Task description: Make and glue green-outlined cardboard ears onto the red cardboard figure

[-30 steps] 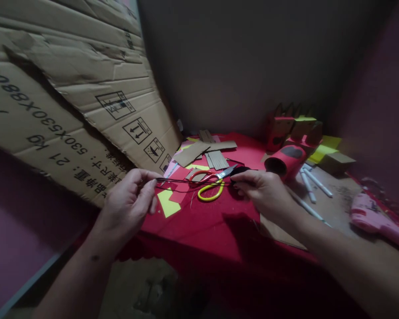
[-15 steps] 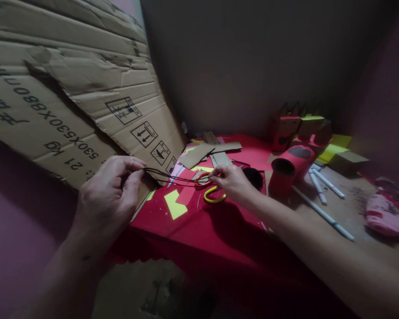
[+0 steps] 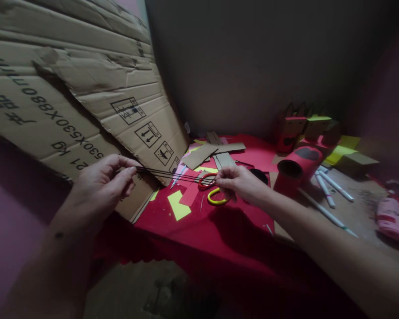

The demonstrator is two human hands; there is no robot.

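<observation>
Several strands of thin black cord (image 3: 173, 174) run nearly taut between my two hands, above a red-covered table (image 3: 186, 232). My left hand (image 3: 108, 181) pinches one end between thumb and fingers, in front of a big cardboard sheet. The other end is pinched in the fingertips of my right hand (image 3: 237, 181). Beneath and beside the right hand lie scissors with a red and a yellow handle loop (image 3: 217, 201); their blades are hidden. Yellow paper (image 3: 179, 206) and red paper (image 3: 190, 195) lie on the cloth below the cord.
A large printed cardboard sheet (image 3: 119, 88) leans at the left. Cardboard strips (image 3: 199, 156) lie at the table's back. On the right are a red tube (image 3: 299, 166), white pens (image 3: 335, 184), a yellow-topped box figure (image 3: 315, 126) and a pink glue gun (image 3: 392, 217).
My left hand has moved a little left and its grip has turned, so the strands are straighter and closer together. The whole view has shifted slightly; my right hand keeps its pinch.
</observation>
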